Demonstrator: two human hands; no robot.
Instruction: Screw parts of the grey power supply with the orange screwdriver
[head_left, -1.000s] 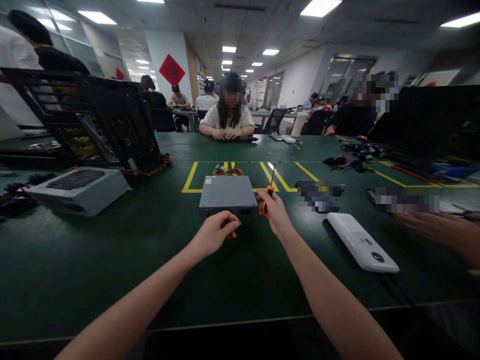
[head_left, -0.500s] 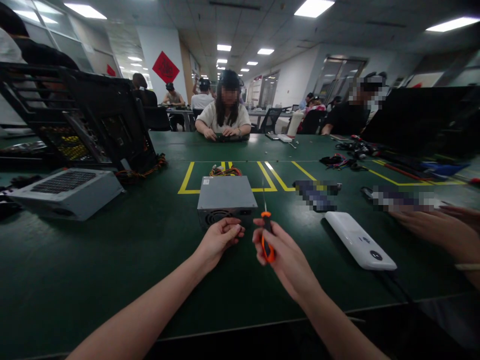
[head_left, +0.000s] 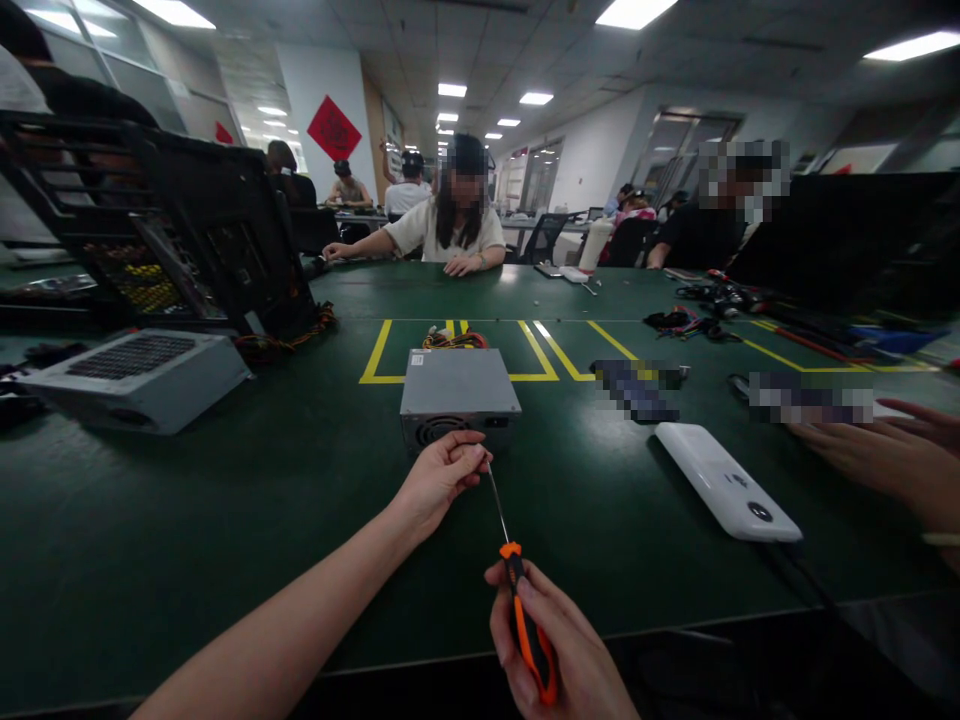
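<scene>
A grey power supply unit (head_left: 461,382) sits on the green table in front of me, its fan grille and socket side facing me. Close to that side is my left hand (head_left: 442,475), its thumb and fingers pinched together; what they hold is too small to make out. My right hand (head_left: 551,630) grips an orange and black screwdriver (head_left: 534,645) by its handle. The thin metal shaft points up and away from me, and its tip reaches my left fingertips.
Left stand another power supply (head_left: 139,380) and a black computer case (head_left: 202,230). On the right lie a white power bank-like device (head_left: 724,480), a blurred dark item (head_left: 634,390) and cables (head_left: 697,315). Another person's hand (head_left: 877,445) rests at far right. Across the table sits a person (head_left: 465,215).
My right hand has drawn back toward me, and the screwdriver's tip has come to my left fingertips. My left hand stays almost still. The person opposite has stretched an arm out to the left.
</scene>
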